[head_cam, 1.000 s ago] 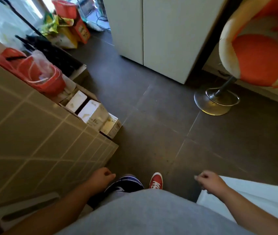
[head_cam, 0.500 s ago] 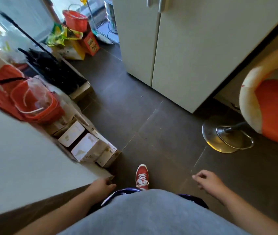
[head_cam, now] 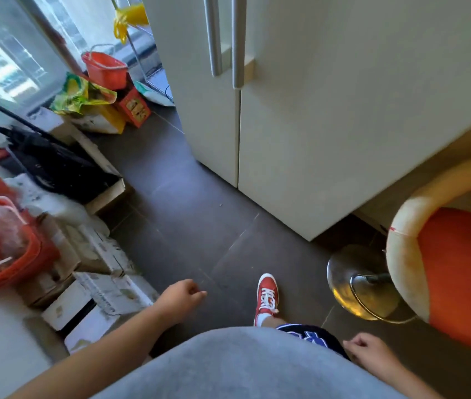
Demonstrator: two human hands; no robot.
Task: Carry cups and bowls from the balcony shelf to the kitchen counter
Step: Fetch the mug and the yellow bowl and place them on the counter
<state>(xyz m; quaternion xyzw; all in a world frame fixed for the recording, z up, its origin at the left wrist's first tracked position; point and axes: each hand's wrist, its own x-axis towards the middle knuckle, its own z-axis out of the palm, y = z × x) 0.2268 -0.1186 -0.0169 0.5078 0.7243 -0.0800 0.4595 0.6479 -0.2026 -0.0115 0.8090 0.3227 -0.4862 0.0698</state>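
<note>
Dark floor tiles point(head_cam: 188, 226) fill the scene as we look down. At the left, an orange basket point(head_cam: 1, 249) sits above white cardboard boxes point(head_cam: 96, 295). Our left hand point(head_cam: 181, 295) hangs empty over the floor, fingers loosely curled. A red sneaker point(head_cam: 267, 293) steps forward. Far ahead stand white cabinet doors point(head_cam: 300, 125). Our right hand point(head_cam: 368, 354) is empty, loosely curled. At the right is an orange stool point(head_cam: 452, 269). We see no cups or bowls.
</note>
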